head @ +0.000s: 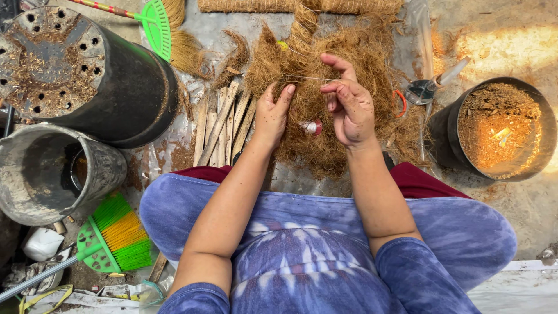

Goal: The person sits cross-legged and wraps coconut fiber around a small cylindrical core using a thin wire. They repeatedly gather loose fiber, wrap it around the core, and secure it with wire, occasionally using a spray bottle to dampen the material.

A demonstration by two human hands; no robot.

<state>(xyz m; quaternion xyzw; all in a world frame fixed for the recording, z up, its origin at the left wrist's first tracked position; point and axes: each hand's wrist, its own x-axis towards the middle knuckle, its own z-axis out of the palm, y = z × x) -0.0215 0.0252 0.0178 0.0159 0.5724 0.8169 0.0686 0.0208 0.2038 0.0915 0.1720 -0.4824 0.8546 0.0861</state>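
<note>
On the ground ahead: I see coir heap (pixel 325 99)
Left hand (pixel 272 116): open on fibre
Right hand (pixel 349 107): pinching thread (pixel 308 77)
Surroundings: wooden sticks (pixel 224 125) left, fibre-filled pot (pixel 497 128) right

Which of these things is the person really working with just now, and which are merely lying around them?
In use:
left hand pressing on the coir fibre pile
right hand pinching a thin thread
thread spool between the hands

Lying about:
wooden sticks
perforated black pot
grey bucket
green hand broom
pot of husk
</note>
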